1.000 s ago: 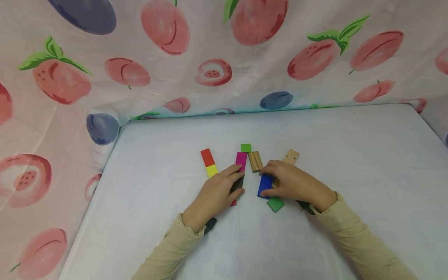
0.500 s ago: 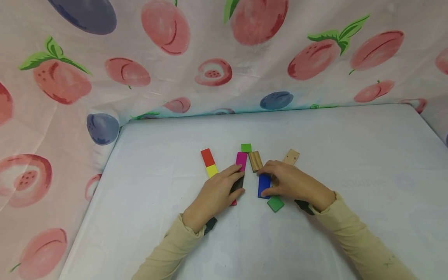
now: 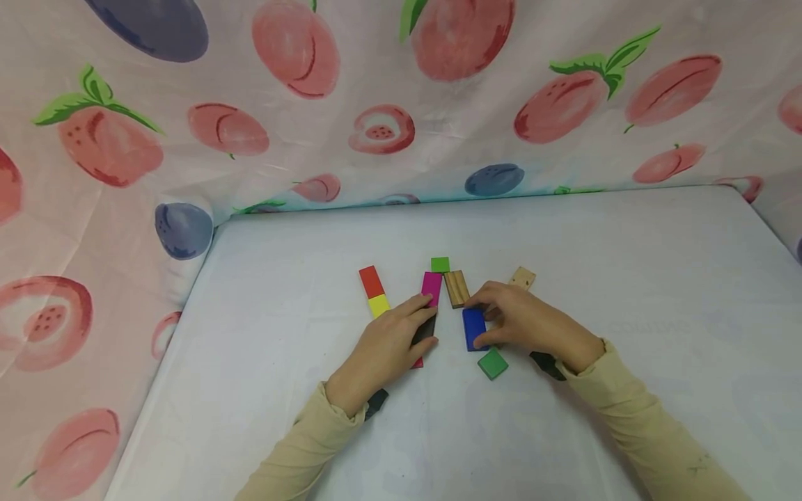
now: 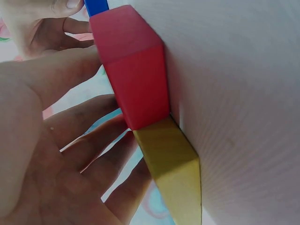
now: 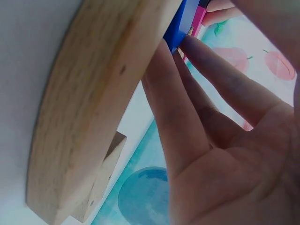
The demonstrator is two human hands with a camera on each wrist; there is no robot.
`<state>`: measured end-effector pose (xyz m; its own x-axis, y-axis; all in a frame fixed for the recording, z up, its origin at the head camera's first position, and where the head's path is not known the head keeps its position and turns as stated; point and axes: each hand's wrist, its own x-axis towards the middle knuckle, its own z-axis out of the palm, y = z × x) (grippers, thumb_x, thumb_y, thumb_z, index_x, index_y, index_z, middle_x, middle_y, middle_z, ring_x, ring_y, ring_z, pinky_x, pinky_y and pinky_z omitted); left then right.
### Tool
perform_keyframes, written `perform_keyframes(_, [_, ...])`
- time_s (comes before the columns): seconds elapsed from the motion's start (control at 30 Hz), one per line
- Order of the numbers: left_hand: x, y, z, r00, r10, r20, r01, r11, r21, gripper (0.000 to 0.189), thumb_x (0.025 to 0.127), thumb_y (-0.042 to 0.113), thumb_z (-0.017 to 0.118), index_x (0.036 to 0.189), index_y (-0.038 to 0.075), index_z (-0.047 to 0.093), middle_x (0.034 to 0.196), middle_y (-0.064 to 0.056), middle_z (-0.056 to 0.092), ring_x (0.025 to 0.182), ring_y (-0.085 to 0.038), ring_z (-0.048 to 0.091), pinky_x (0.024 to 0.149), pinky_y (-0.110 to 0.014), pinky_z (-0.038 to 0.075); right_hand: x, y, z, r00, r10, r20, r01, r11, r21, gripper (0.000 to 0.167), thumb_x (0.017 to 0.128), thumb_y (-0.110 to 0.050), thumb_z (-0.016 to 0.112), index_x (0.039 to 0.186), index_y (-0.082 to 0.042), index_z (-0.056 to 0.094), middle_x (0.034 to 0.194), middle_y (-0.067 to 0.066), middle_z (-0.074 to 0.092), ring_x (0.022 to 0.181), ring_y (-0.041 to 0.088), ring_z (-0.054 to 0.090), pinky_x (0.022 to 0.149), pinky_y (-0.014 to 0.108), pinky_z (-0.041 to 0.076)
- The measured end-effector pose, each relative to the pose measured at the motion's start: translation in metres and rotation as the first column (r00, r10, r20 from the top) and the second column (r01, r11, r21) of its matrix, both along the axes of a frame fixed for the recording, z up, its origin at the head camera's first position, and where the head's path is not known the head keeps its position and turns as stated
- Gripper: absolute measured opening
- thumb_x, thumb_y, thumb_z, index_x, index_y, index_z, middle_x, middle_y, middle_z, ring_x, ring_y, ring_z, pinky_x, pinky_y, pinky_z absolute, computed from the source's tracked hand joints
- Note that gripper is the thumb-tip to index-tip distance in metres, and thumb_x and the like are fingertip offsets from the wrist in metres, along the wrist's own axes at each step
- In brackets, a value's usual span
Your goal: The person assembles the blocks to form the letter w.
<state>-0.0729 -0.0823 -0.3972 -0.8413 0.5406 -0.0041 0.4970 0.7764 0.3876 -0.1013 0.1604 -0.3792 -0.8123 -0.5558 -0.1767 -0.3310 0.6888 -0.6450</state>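
Note:
My right hand (image 3: 529, 321) pinches a blue block (image 3: 474, 327), fingertips at its far end and thumb at its near end. My left hand (image 3: 381, 348) lies over other blocks with fingers extended. Its fingertips touch a magenta block (image 3: 431, 287) and a black block (image 3: 425, 330), with the thumb at the black one's near end. In the left wrist view a red block (image 4: 138, 86) meets a yellow block (image 4: 176, 176) beside the fingers. A striped wooden block (image 3: 458, 289) lies just beyond the blue one. Bare wood blocks (image 5: 89, 108) stand near the right fingers.
A small light green block (image 3: 441, 264) tops the magenta and striped blocks. A darker green block (image 3: 493, 364) sits nearer the person. Left are red (image 3: 372, 282) and yellow (image 3: 379, 305) blocks. The white table (image 3: 282, 264) has fruit-patterned cloth (image 3: 351, 160) behind it.
The blue block has turned slightly under my right hand and shifted a little away from the person, parting from the green block. My left hand has stayed in place.

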Motion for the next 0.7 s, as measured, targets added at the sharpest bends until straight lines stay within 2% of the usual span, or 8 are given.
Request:
perform_keyframes(0.2, [0.0003,0.0001,0.0007,1.000,-0.001,-0.002,0.001,1.000,0.002,0.051,0.094,0.030,0.070,0.138,0.008,0.059,0.150,-0.006,0.049,0.137,-0.022,0.049,0.109,-0.036,0.045,-0.0005,0.0005,-0.0014,1.000,0.002,-0.028,-0.001,1.000,0.016,0.050,0.078,-0.022,0.086,0.118,-0.001,0.067,0.110,0.010,0.063,0.099,0.025,0.067,0.084,0.039,0.059])
perform_keyframes(0.4, [0.0009,0.0003,0.0020,1.000,-0.006,-0.009,0.006,1.000,0.008,0.050,0.094,0.031,0.070,0.137,0.008,0.059,0.149,-0.008,0.050,0.136,-0.023,0.050,0.109,-0.038,0.046,-0.0002,0.0014,-0.0025,0.997,0.015,-0.071,-0.015,1.000,0.004,0.048,0.077,-0.021,0.086,0.117,-0.001,0.068,0.105,0.008,0.063,0.092,0.020,0.063,0.080,0.036,0.058])
perform_keyframes(0.7, [0.0002,0.0007,0.0005,1.000,0.003,0.002,-0.003,1.000,-0.003,0.050,0.094,0.031,0.069,0.138,0.009,0.059,0.150,-0.006,0.049,0.137,-0.022,0.049,0.109,-0.037,0.045,-0.0012,0.0009,-0.0036,0.997,0.021,-0.072,-0.024,0.999,-0.034,0.044,0.077,-0.016,0.086,0.115,0.000,0.069,0.106,0.010,0.060,0.092,0.020,0.065,0.080,0.035,0.059])
